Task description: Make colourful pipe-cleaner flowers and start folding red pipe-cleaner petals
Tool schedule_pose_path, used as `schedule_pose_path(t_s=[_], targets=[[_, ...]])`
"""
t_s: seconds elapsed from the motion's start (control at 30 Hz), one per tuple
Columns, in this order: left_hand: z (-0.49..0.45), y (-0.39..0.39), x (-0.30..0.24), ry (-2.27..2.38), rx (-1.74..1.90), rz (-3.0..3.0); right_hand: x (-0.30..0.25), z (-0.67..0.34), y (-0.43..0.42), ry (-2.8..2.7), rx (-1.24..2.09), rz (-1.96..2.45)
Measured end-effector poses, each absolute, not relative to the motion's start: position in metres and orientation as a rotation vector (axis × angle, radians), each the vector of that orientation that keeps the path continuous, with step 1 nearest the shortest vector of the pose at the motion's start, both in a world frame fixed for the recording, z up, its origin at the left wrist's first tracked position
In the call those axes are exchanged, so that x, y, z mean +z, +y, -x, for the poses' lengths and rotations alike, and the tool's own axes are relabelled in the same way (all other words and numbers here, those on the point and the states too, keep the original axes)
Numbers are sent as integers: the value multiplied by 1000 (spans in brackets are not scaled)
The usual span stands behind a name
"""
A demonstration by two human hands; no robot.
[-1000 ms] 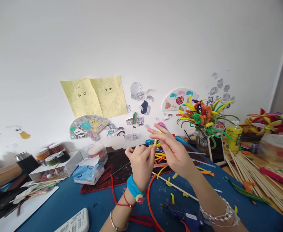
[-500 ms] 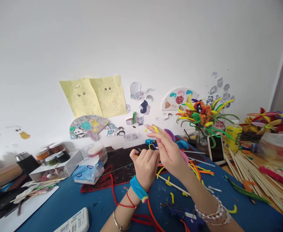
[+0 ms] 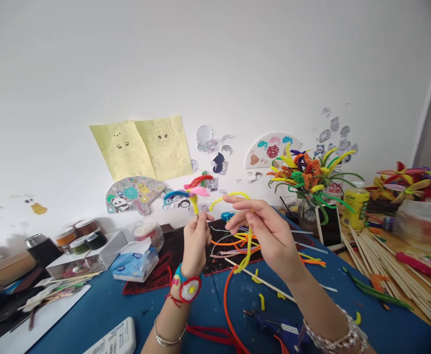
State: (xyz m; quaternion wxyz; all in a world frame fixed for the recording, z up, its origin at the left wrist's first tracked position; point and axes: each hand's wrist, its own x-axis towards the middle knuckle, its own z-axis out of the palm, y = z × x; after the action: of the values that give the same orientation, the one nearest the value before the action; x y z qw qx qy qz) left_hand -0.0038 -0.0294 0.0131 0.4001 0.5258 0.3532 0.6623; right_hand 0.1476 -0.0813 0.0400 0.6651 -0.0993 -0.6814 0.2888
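Note:
My left hand (image 3: 196, 243) is closed, thumb and fingers pinching the yellow lower part of a pipe-cleaner flower (image 3: 195, 192). Its blue, red and pink loops fan out above the fingertips. To the right, my right hand (image 3: 269, 233) has its fingers bent around a yellow pipe cleaner (image 3: 250, 246). One length of it arches left toward the flower and another hangs below the palm; whether it joins the flower I cannot tell. Beneath both hands, loose orange and purple pipe cleaners lie on a dark mat (image 3: 186, 246).
A blue glue gun (image 3: 279, 327) lies on the blue table at front right, near yellow scraps and a thin stick (image 3: 263, 280). Bundled wooden sticks (image 3: 392, 275), a vase of pipe-cleaner flowers (image 3: 307, 209) and a phone (image 3: 329, 228) stand right. A tissue pack (image 3: 136, 263) sits left.
My left hand has moved left and turned, bringing the flower into sight above it. My right hand has shifted slightly right, and the hands are now apart with the yellow pipe cleaner showing between them.

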Motion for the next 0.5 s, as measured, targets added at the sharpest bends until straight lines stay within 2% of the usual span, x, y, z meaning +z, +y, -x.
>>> schedule_pose_path(t_s=[0.13,0.5], targets=[[10,-48,28,586,1517,-1197,39,-147,-73,-1507,737,221],[19,-53,33,418,1428,-1024,36,-148,-67,-1567,803,279]])
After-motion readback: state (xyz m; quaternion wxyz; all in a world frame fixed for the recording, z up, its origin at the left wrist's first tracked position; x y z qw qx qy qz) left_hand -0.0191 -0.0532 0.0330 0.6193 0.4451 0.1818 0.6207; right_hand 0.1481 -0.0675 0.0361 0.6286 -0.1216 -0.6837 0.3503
